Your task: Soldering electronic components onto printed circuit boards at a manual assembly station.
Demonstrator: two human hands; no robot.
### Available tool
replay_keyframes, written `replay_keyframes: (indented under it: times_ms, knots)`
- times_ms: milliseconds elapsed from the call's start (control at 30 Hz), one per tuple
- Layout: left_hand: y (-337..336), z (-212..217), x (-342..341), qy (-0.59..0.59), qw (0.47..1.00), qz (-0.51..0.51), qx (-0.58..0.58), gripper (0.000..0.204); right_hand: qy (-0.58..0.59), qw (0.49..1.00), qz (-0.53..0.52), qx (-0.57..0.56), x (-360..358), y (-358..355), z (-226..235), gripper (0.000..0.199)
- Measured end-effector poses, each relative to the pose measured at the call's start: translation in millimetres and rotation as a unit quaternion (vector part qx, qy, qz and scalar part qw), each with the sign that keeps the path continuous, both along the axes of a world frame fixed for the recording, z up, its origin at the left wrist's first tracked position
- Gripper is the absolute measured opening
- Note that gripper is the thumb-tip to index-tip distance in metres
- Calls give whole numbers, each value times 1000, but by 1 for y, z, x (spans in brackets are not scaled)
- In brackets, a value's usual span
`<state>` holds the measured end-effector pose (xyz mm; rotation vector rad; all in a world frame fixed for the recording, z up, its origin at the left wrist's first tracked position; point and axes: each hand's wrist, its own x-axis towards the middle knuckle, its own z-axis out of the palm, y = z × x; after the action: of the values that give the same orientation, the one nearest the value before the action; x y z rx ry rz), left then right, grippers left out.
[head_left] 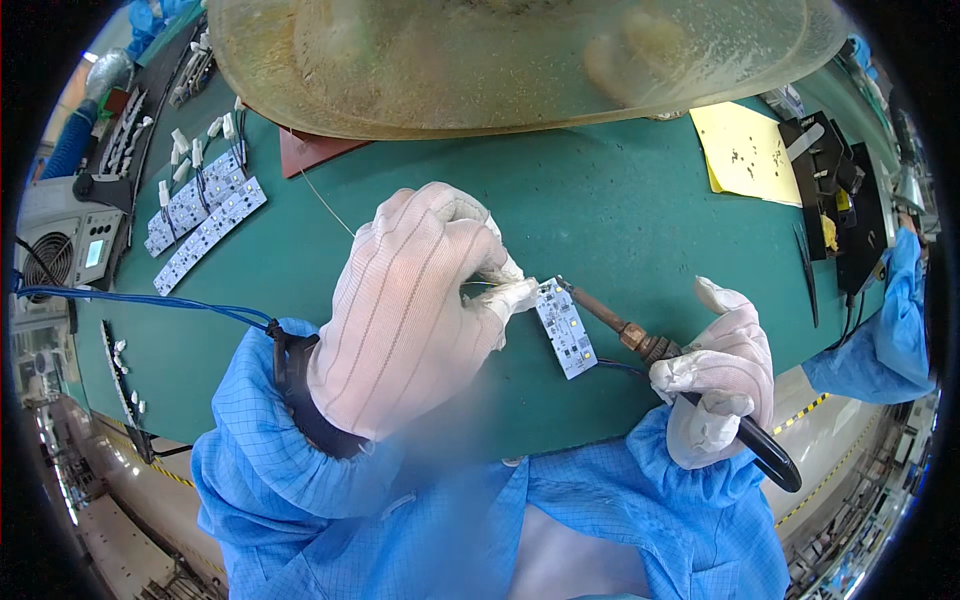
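A: Where do we find the work?

B: On the green worktop [620,200], between our hands, lies a small white rectangular circuit board [567,330]. The tip of a soldering iron with a brown metal barrel and black handle [655,347] meets its far end. We cannot tell whether the tip touches or sits just above it.

A: How should we do this step well?

B: In our judgement, we should brace the board so it cannot slide, bring the tip and the thin pale wire [328,207] to one pad together, and feed only a little. We should also hold the fingertips clear of the hot barrel, and the barrel clear of the black lead [622,366] at the board's near right.

A: What is the state of each hand?

B: Our white-gloved left hand [410,310] has thumb and finger pinched nearly together at the board's far left corner; the wire appears to pass between them. Whether they press on the board, we cannot tell. Our white-gloved right hand [718,375] is curled closed around the iron's handle, its index finger raised free.
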<state>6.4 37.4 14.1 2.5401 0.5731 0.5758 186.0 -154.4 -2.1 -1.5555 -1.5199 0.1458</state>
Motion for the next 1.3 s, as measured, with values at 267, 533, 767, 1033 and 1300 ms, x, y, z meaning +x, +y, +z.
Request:
replay_keyframes:
  times_ms: [267, 533, 767, 1033, 1300]
  knots:
    - [-1, -1, 0, -2, 1000, 9, -7, 24, -2, 1000, -21, -21, -2, 1, 4, 68]
    - [1, 1, 0, 6, 1000, 2, 0, 24, -11, 999, 30, 16, 8, -1, -8, 71]
    - [0, 0, 0, 2, 1000, 1, -1, 24, -16, 1000, 9, -16, -2, 4, 4, 72]
    - [0, 0, 0, 4, 1000, 3, -10, 24, -10, 1000, 3, -17, -3, 7, 6, 71]
    - [0, -1, 1, -11, 1000, -1, -11, 25, -16, 1000, 0, -21, -2, 5, 3, 71]
